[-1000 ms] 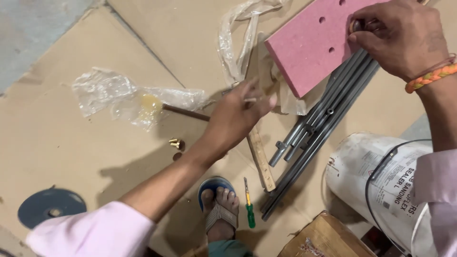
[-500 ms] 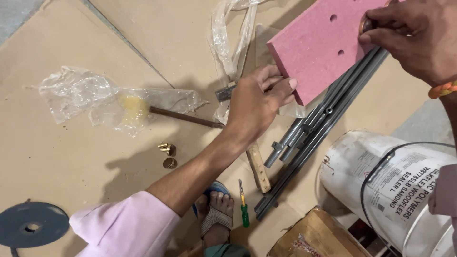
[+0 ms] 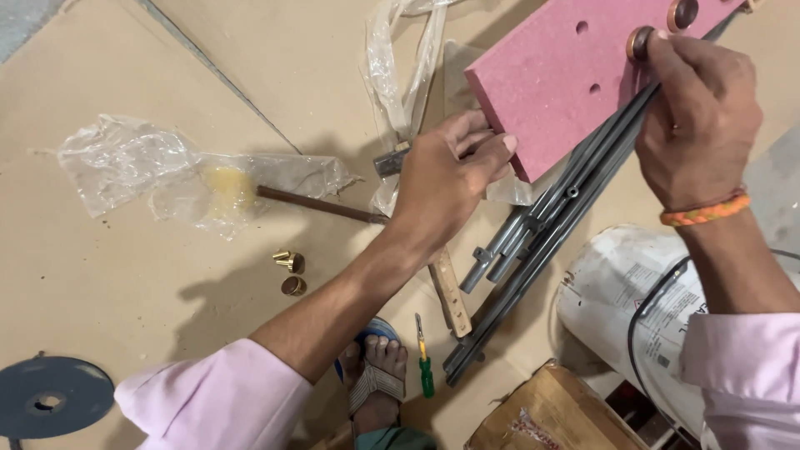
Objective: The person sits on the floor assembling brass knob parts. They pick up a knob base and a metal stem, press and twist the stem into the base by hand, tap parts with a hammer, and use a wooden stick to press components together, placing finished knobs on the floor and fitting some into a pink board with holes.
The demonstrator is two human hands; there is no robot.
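Head view: left hand [image 3: 446,187] has moved up to grip the pink board [image 3: 575,79] at its lower edge, frame centre. Right hand [image 3: 696,125], upper right, now pinches a copper cap [image 3: 640,42] onto the board above grey rods [image 3: 542,225].

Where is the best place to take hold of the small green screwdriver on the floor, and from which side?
Probably the green handle of the screwdriver, from above. It lies flat, pointing away from the person, between the sandalled foot and the grey metal rods, so fingers should close across its thicker end.
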